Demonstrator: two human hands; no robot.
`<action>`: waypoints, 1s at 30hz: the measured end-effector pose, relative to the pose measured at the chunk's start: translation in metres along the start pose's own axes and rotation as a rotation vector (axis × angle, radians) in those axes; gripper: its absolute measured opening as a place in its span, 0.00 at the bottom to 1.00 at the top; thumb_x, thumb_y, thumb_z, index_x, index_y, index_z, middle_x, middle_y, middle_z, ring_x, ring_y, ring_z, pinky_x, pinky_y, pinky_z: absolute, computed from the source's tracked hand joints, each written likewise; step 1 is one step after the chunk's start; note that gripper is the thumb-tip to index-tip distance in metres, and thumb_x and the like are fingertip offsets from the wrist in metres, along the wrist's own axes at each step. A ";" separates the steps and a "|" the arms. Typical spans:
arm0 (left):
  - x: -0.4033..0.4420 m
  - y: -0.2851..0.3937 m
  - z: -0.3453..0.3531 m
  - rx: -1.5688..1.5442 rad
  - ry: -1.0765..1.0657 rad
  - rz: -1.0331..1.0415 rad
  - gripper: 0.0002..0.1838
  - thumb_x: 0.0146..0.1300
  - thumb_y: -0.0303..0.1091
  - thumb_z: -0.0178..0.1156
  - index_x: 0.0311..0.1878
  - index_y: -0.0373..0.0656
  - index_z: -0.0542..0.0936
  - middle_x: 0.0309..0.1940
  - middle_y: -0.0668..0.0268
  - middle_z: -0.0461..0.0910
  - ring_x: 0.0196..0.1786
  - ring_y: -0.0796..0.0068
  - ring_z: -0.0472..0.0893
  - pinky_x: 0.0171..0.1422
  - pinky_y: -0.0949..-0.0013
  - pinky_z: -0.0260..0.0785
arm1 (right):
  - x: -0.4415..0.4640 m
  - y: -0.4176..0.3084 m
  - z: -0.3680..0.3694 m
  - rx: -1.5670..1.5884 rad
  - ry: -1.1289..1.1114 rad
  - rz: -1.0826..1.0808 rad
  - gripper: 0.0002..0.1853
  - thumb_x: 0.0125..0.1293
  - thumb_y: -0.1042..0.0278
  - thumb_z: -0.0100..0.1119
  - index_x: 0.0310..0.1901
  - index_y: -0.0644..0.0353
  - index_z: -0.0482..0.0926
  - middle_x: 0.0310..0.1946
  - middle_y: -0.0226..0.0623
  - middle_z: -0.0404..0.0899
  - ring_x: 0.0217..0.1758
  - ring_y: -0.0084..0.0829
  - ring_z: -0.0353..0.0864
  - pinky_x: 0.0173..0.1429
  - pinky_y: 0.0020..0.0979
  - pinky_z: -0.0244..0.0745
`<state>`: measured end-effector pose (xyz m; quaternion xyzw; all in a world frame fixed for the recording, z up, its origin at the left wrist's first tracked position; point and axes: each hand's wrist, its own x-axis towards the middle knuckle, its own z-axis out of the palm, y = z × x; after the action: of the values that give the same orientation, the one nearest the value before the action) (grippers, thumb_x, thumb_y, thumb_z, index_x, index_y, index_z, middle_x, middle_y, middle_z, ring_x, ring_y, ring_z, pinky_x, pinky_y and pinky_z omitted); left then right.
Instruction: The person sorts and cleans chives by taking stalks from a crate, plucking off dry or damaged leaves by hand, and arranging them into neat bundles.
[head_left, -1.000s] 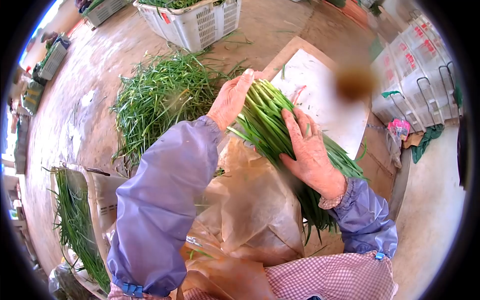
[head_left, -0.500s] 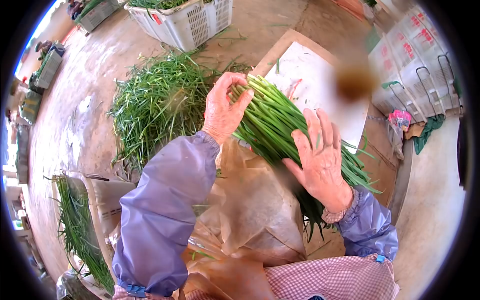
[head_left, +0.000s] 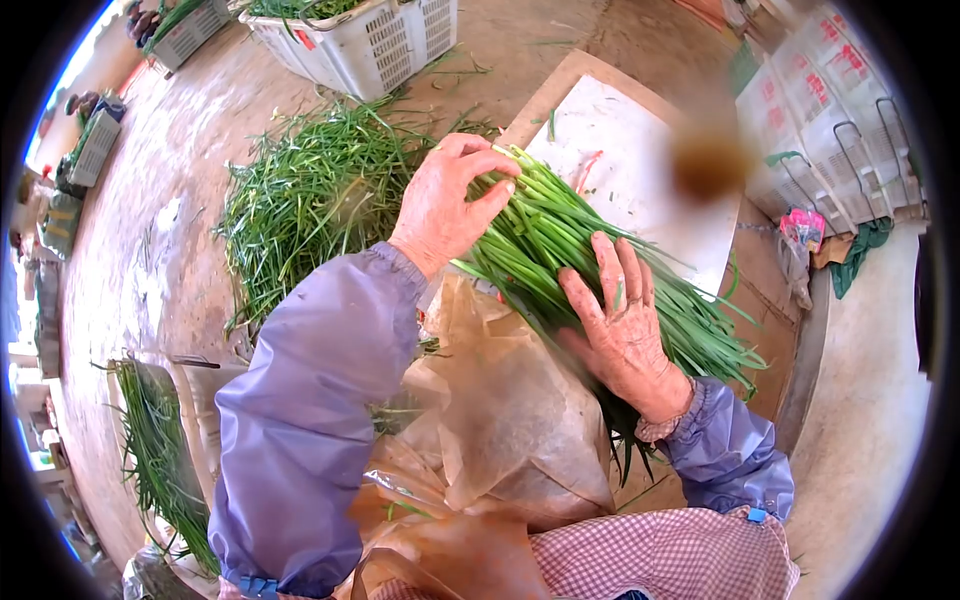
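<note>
By the white board's edge [head_left: 580,115], the left hand [head_left: 443,203] curls, grip unclear, at probably best-gripped stem ends [head_left: 533,182], the right hand [head_left: 626,345] spread over soft-looking leaves [head_left: 692,315].

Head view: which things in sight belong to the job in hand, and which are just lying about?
Job in hand, judging by touch:
bunch of greens
left hand at its pale ends
right hand on its leaves
possibly the loose heap

Apparently just lying about:
white crate beyond the heap
pink bag
green cloth
</note>
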<state>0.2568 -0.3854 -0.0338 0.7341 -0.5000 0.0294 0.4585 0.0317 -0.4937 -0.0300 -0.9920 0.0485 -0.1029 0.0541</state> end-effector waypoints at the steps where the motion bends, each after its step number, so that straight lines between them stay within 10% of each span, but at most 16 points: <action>1: 0.004 0.000 -0.002 0.028 -0.057 -0.031 0.08 0.53 0.28 0.63 0.39 0.44 0.82 0.43 0.58 0.76 0.51 0.58 0.76 0.57 0.61 0.68 | 0.000 0.000 0.000 0.000 0.001 0.002 0.39 0.44 0.65 0.72 0.60 0.47 0.65 0.67 0.53 0.51 0.68 0.61 0.53 0.66 0.60 0.55; 11: 0.014 -0.004 0.014 -0.183 0.147 -0.007 0.07 0.58 0.29 0.63 0.39 0.41 0.79 0.44 0.61 0.77 0.51 0.68 0.76 0.57 0.64 0.66 | -0.001 -0.003 0.002 -0.003 0.037 0.008 0.39 0.42 0.65 0.71 0.60 0.49 0.66 0.67 0.53 0.53 0.68 0.59 0.54 0.67 0.58 0.55; 14: 0.019 0.003 -0.023 -0.576 0.306 -0.465 0.12 0.66 0.41 0.57 0.43 0.42 0.78 0.49 0.65 0.79 0.50 0.71 0.77 0.57 0.66 0.66 | -0.002 -0.002 0.005 0.012 0.050 0.013 0.39 0.42 0.65 0.71 0.60 0.48 0.66 0.67 0.53 0.53 0.68 0.59 0.54 0.67 0.58 0.55; 17: 0.013 -0.023 -0.059 0.043 0.026 -0.680 0.10 0.64 0.35 0.55 0.45 0.43 0.78 0.47 0.66 0.80 0.57 0.71 0.74 0.65 0.59 0.58 | -0.002 -0.003 0.005 0.012 0.060 0.015 0.39 0.43 0.65 0.71 0.61 0.48 0.66 0.67 0.53 0.53 0.68 0.59 0.55 0.67 0.58 0.55; 18: 0.006 -0.021 -0.057 0.048 0.024 -0.679 0.10 0.64 0.35 0.55 0.45 0.43 0.78 0.47 0.66 0.80 0.57 0.71 0.74 0.65 0.59 0.58 | -0.001 -0.003 0.005 0.003 0.055 0.018 0.39 0.43 0.65 0.71 0.61 0.48 0.66 0.67 0.53 0.53 0.68 0.59 0.55 0.67 0.58 0.55; 20: -0.012 0.015 -0.050 0.913 0.190 0.025 0.08 0.58 0.29 0.57 0.41 0.43 0.79 0.41 0.62 0.81 0.52 0.66 0.77 0.60 0.62 0.64 | -0.001 -0.003 0.006 0.020 0.063 0.020 0.39 0.43 0.65 0.71 0.61 0.48 0.66 0.67 0.53 0.53 0.67 0.59 0.55 0.67 0.58 0.56; 22: -0.019 0.027 -0.039 0.513 0.296 0.161 0.06 0.55 0.24 0.60 0.37 0.43 0.80 0.37 0.63 0.80 0.41 0.65 0.79 0.48 0.64 0.70 | -0.002 -0.003 0.006 0.032 0.068 0.026 0.39 0.43 0.65 0.71 0.61 0.48 0.66 0.67 0.53 0.53 0.67 0.59 0.55 0.67 0.58 0.56; 30: -0.032 0.055 0.002 0.406 -0.008 -0.055 0.12 0.49 0.35 0.69 0.36 0.44 0.79 0.28 0.67 0.76 0.34 0.63 0.77 0.41 0.61 0.69 | 0.000 -0.005 0.007 0.003 0.081 0.046 0.37 0.44 0.65 0.70 0.60 0.48 0.67 0.67 0.52 0.55 0.67 0.59 0.57 0.65 0.59 0.58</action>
<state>0.1984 -0.3684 -0.0160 0.8250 -0.4653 0.1143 0.2998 0.0340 -0.4883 -0.0367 -0.9856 0.0734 -0.1417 0.0560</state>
